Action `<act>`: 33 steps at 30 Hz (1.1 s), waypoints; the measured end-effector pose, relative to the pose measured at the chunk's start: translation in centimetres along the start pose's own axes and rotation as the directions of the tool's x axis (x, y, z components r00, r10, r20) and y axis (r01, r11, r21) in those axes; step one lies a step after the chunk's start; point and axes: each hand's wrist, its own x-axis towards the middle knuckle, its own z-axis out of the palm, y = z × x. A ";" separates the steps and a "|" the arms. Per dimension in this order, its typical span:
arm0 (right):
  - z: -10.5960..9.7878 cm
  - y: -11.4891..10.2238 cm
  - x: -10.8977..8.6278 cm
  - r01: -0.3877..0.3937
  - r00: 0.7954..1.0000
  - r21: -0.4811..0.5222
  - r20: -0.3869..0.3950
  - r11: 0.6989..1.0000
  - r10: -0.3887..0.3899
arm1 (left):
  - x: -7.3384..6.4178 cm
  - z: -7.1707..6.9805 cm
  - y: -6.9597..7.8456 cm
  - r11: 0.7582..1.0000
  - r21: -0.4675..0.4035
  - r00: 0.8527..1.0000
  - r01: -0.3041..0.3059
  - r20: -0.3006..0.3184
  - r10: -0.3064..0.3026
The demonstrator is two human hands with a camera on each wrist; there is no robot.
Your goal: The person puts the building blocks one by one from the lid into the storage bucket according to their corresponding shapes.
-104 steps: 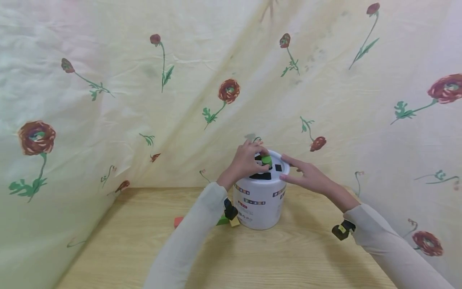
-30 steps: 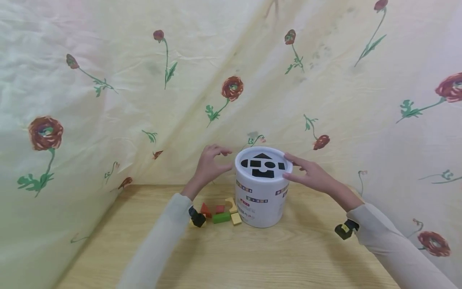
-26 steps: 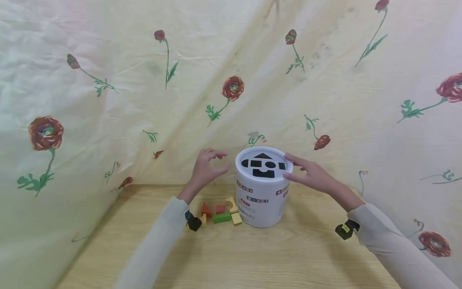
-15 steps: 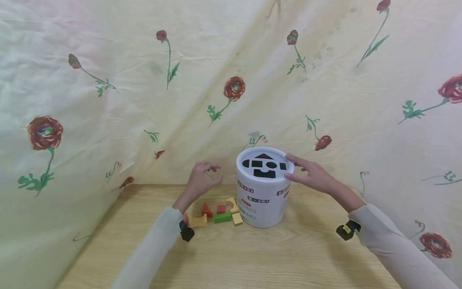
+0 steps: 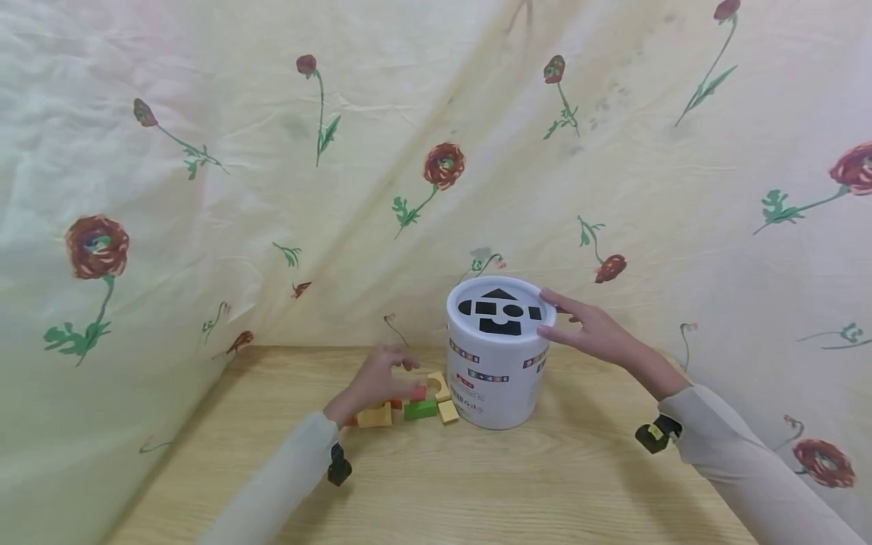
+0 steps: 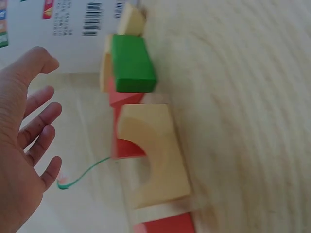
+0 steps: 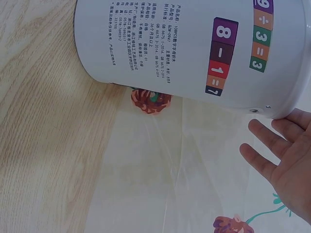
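Observation:
A white bucket (image 5: 493, 390) stands upright on the table, with black shaped holes in its lid (image 5: 521, 293). My right hand (image 5: 594, 333) touches the lid's right rim with thumb and fingertips, fingers fairly straight. My left hand (image 5: 376, 378) hovers low behind the blocks, its fingers loosely bent around nothing. In the left wrist view lie a green rectangular block (image 6: 132, 63), a yellow arch block (image 6: 167, 150) and a red block (image 6: 127, 145) partly hidden beneath the arch. Left of the bucket sit another yellow arch block (image 5: 440, 384) and a small yellow block (image 5: 448, 412).
A floral cloth (image 5: 368, 212) hangs behind and at both sides of the wooden table (image 5: 470, 484). Another red block (image 6: 170, 225) shows at the lower edge of the left wrist view. The bucket is close beside the block group.
Earlier the left hand held a green cylinder over the lid; the cylinder is now out of sight. That hand has moved left and down to the blocks. The right hand stays at the rim.

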 end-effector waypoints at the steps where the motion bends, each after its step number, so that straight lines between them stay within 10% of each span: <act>1: 0.0 0.0 0.0 0.001 1.000 0.001 -0.001 1.000 -0.001 | -0.1 0.2 -0.2 1.000 0.019 1.000 -0.012 0.014 0.012; 15: 0.0 -0.1 0.0 0.009 1.000 -0.006 -0.006 1.000 -0.009 | -2.0 0.9 -0.8 0.978 0.205 0.989 -0.034 0.151 0.003; 33: 0.0 -0.1 0.0 0.018 1.000 -0.009 -0.008 1.000 -0.018 | -2.7 1.2 -1.3 0.955 0.289 0.988 -0.067 0.152 0.023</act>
